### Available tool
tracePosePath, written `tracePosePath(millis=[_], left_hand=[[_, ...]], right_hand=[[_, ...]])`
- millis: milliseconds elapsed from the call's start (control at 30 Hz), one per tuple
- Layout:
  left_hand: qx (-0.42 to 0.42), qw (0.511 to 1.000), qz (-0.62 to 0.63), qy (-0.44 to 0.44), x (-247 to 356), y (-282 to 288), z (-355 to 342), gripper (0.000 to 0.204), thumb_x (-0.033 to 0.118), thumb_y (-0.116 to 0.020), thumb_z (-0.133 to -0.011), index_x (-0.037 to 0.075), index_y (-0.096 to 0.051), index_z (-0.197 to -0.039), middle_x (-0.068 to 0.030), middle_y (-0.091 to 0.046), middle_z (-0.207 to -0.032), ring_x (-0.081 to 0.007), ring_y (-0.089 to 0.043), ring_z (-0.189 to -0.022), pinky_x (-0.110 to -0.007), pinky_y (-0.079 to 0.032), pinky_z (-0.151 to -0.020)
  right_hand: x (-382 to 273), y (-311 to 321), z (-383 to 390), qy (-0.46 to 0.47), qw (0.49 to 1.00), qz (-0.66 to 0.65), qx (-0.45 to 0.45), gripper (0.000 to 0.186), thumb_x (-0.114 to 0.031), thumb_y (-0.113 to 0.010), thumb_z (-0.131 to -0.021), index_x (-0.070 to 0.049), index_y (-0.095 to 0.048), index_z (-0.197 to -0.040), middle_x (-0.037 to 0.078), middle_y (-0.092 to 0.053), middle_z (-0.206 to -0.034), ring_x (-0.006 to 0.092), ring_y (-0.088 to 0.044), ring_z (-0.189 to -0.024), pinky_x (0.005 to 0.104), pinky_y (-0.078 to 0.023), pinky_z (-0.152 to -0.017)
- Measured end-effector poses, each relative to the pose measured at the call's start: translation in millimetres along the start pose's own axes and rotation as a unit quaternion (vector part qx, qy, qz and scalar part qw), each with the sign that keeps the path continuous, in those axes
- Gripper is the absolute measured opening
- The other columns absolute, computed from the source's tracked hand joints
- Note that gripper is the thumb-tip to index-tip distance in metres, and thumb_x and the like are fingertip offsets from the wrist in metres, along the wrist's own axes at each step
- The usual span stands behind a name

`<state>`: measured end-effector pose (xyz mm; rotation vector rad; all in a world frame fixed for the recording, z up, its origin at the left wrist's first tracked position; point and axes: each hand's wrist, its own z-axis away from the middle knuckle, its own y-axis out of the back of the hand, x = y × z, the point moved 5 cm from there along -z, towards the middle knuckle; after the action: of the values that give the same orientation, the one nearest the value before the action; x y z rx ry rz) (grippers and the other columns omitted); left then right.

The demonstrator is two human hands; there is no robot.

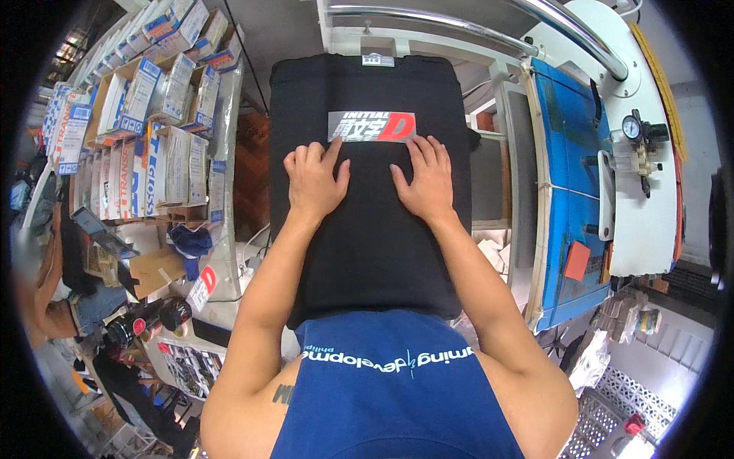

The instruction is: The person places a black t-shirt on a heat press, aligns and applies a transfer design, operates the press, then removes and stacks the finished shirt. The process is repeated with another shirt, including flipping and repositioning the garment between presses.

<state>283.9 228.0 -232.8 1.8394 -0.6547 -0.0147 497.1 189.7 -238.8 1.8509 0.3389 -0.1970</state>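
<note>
A black garment [375, 245] is spread over a flat board in front of me. On its upper part lies a small grey rectangular transfer sheet [372, 127] with white and red lettering. My left hand [317, 180] rests palm down on the cloth, its index fingertip at the sheet's lower left corner. At the lower right corner, the fingertips of my right hand [427, 177] touch or nearly touch the sheet. Both hands have their fingers apart and hold nothing. A smaller grey printed piece [377, 60] sits at the garment's far edge.
Shelved cardboard boxes [126, 96] of paper fill the left side. To the right stand a blue panel [566, 176] and a white machine with a pressure gauge [631, 126]. A metal bar [436, 24] crosses the far side. Another person's arm [52, 256] shows at far left.
</note>
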Motion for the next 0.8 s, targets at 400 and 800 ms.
tracePosePath(millis=[400,800], left_hand=[[0.006,1.000,-0.001,0.001,-1.0,-2.7,-0.7,0.044,0.028,-0.071,-0.087,0.008,-0.069,-0.126,-0.0071,-0.054,-0.093,-0.0257,-0.052,-0.094,-0.044,-0.036,-0.094],[0.005,1.000,-0.004,-0.004,-1.7,-4.1,-2.3,0.043,0.031,-0.071,-0.087,0.010,-0.070,-0.124,-0.0075,-0.056,-0.094,-0.0265,-0.053,-0.095,-0.045,-0.038,-0.091]], right_hand=[[0.5,1.0,-2.8,-0.007,1.000,0.001,0.002,0.054,-0.034,-0.070,-0.089,-0.002,-0.061,-0.132,0.015,-0.055,-0.141,0.0378,-0.042,-0.139,0.0522,-0.030,-0.119],[4.1,-0.4,-1.6,0.000,1.000,0.010,0.010,0.053,-0.032,-0.071,-0.089,-0.002,-0.060,-0.130,0.015,-0.056,-0.139,0.0389,-0.044,-0.137,0.0528,-0.030,-0.118]])
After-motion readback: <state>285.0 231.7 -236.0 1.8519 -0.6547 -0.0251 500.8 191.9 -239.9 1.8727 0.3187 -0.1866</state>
